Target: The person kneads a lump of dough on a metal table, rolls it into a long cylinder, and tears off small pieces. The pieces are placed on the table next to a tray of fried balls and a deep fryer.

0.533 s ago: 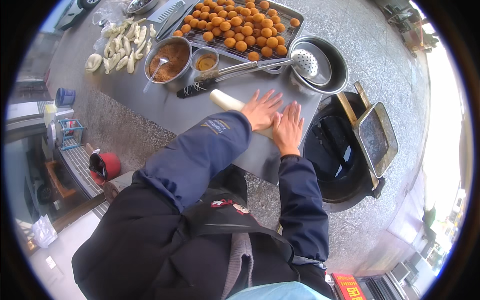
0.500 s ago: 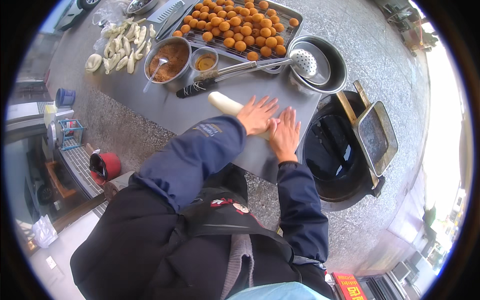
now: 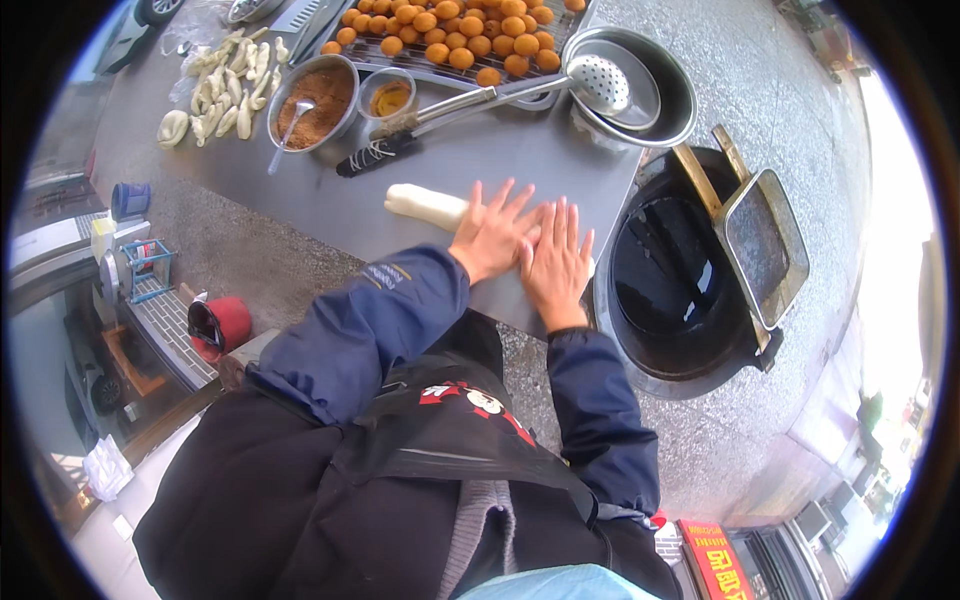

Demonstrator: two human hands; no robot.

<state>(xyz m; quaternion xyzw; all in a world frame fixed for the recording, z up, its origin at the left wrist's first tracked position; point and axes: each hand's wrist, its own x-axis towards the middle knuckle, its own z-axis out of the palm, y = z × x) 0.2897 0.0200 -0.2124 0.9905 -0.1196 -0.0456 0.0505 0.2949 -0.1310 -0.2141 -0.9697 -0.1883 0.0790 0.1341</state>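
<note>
the view has shifted, so the heap of brown balls sits higher, its far rows cut off. the white dough roll has come away from the black handle and lies more level. the left hand and right hand have come back too, and the roll's far end now peeks out past the right.

A smooth, matt dough roll sits on a softly gleaming metal worktop; a metal basin shines, dark liquid looks glossy, cloth sleeves carry a faint sheen, the red bucket looks plastic, and the floor appears rough.
</note>
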